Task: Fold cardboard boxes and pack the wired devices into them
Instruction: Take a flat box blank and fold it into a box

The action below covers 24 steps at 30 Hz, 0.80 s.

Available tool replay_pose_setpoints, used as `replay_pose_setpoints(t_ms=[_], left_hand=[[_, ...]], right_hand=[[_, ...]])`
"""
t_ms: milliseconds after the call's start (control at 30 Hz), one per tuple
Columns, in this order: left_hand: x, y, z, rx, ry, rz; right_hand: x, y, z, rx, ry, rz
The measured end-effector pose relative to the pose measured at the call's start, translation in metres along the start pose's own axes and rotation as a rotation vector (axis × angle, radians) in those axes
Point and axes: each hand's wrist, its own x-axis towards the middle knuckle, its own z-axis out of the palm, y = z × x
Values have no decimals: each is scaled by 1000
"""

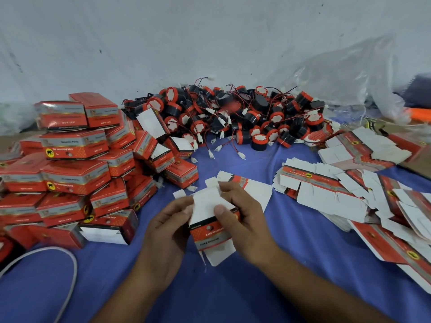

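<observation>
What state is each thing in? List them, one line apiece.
held box: partly folded, flaps open
left hand: grips the held box
right hand: grips the held box
flat blanks: unfolded, heaped at right
folded boxes: piled at left, some ends open
wired devices: loose heap, unpacked

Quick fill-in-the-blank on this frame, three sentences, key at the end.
1. The box held by the left hand and right hand is red outside and ____ inside.
2. The folded boxes are stacked on the person's ____ side.
3. The flat boxes lie on a ____ cloth.
Missing words: white; left; blue.
</observation>
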Motion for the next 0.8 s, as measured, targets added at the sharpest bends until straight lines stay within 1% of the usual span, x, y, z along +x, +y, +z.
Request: replay_pose_setpoints(t_ms=[67, 133, 200, 267, 367, 433, 500, 533, 600, 633, 733, 800], left_hand=[[-1, 5, -1, -47, -4, -63], [-2, 7, -3, -71, 1, -109], [-2, 8, -5, -77, -18, -132], [-1, 6, -8, -39, -27, -146], [-1, 4, -11, 95, 6, -111], [1, 1, -9, 145, 30, -20], [1, -4, -6, 208, -15, 90], [0, -7, -5, 277, -22, 160], [-2, -12, -4, 487, -11, 313], [-4, -14, -5, 549, -9, 337], [-12, -16, -4, 559, -115, 297], [-15, -12, -2, 670, -186, 336]], right_hand=[[1, -2, 1, -1, -13, -45], [2, -3, 1, 47, -54, -45], [1, -4, 1, 116, -147, -15], [0, -4, 0, 143, -258, 56], [2, -2, -8, 156, -403, 159], [5, -3, -11, 137, -435, 155], [4, -1, -8, 117, -403, 152], [4, 1, -5, 102, -367, 167], [3, 6, 0, 76, -295, 211], [3, 8, 0, 65, -266, 225], [3, 9, -4, 26, -204, 246], [1, 11, -4, 2, -153, 258]])
